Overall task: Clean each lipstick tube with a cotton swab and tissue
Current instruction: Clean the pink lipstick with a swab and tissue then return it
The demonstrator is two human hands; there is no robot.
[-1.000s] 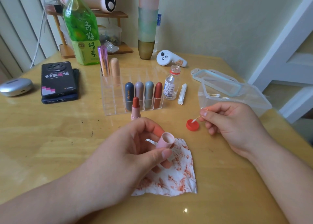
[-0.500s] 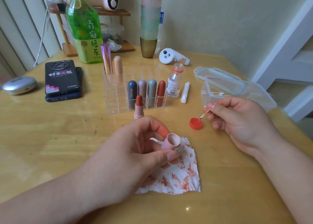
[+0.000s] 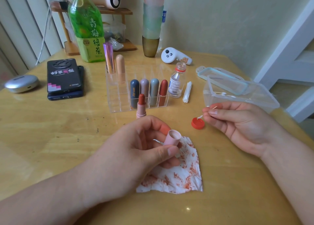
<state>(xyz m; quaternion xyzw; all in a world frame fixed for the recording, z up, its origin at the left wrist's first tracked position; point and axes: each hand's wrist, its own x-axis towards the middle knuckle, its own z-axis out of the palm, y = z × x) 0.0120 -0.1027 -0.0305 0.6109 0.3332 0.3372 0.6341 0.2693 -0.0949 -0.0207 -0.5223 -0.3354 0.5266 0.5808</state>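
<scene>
Likely wetting the swab — right hand pinches it, tip at the red lid; left hand pinches the cap, mouth up, above the near tissue — next, steer tip into cap

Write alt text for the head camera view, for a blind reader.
A person's left hand holds a pink lipstick cap over a red-stained tissue, while the right hand holds a cotton swab with its tip at a red bottle cap. An uncapped lipstick stands before a clear organizer of capped tubes.
</scene>
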